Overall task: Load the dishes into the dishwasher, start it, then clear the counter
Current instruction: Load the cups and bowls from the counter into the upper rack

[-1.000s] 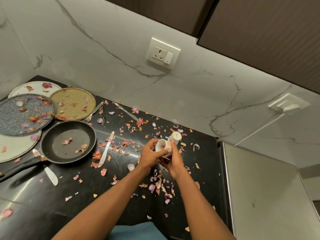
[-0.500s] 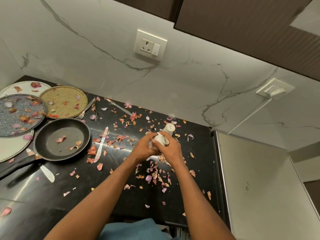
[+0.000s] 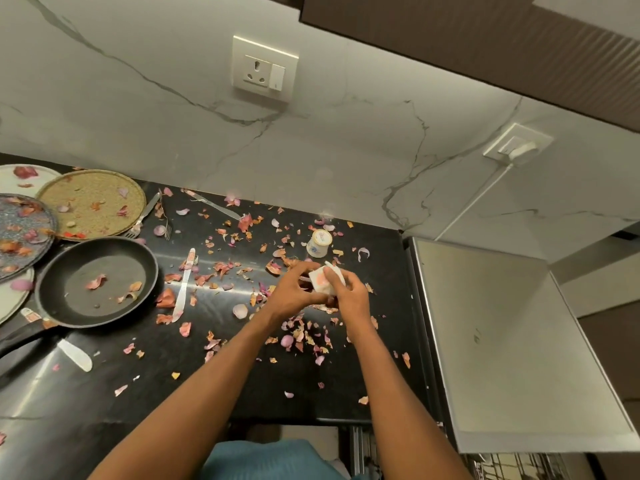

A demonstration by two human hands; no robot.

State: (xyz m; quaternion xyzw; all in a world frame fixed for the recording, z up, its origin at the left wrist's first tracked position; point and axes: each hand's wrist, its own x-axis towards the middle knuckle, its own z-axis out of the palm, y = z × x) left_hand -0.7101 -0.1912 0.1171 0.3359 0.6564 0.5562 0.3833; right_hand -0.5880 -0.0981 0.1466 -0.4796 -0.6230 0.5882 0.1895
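White cup (image 3: pixel 323 280) with a pink print, held above the black counter (image 3: pixel 242 375) between both hands; left hand (image 3: pixel 294 292) curled round its near side, right hand (image 3: pixel 349 294) gripping its right side and rim. Just behind, second small cup (image 3: pixel 318 243) upturned among scattered onion skins (image 3: pixel 304 332). Farther left, knife (image 3: pixel 183 285), frying pan (image 3: pixel 97 282), stacked plates (image 3: pixel 91 202).
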